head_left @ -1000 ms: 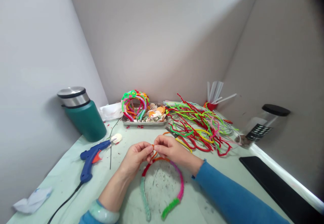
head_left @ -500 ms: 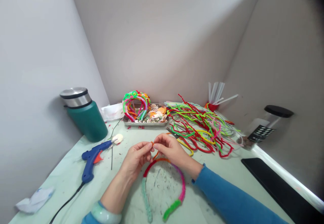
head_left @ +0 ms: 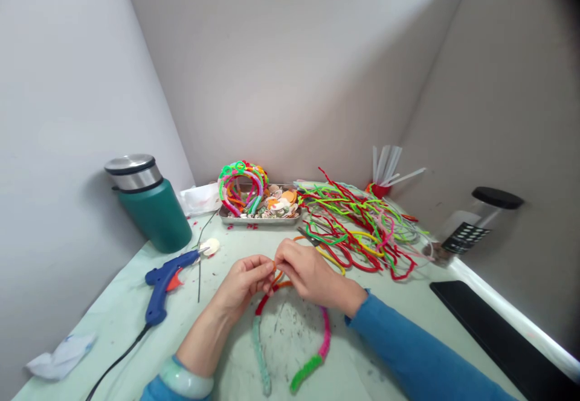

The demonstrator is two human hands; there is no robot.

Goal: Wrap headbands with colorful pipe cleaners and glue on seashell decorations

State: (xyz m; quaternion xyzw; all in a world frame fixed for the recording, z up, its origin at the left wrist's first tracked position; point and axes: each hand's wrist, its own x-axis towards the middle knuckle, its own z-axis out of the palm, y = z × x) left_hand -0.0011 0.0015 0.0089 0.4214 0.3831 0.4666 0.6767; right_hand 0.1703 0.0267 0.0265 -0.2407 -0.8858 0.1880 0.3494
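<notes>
A headband (head_left: 325, 334) wrapped in mint, red, orange, purple, pink and green fuzzy pipe cleaner lies on the table in front of me. Above its top, my left hand (head_left: 248, 280) pinches an orange pipe cleaner (head_left: 280, 279) between thumb and fingers. Fingertips of my right hand (head_left: 310, 271) meet the left ones and are closed on the same orange strand, which bends into a small loop just below them. The back of the right hand covers part of the headband's upper right curve.
Left of my hands lies a blue glue gun (head_left: 163, 286), its tip by a white disc (head_left: 210, 247); a green bottle (head_left: 156, 217) stands behind. Finished headbands (head_left: 242, 186) rest on a metal tray (head_left: 258, 222). Loose pipe cleaners (head_left: 353, 214) and scissors (head_left: 338, 256) lie to the right.
My right hand has turned over, its back now more toward me and its fingers pointing down at the left fingertips. The orange strand's loop has shifted slightly. The headband stays in place.
</notes>
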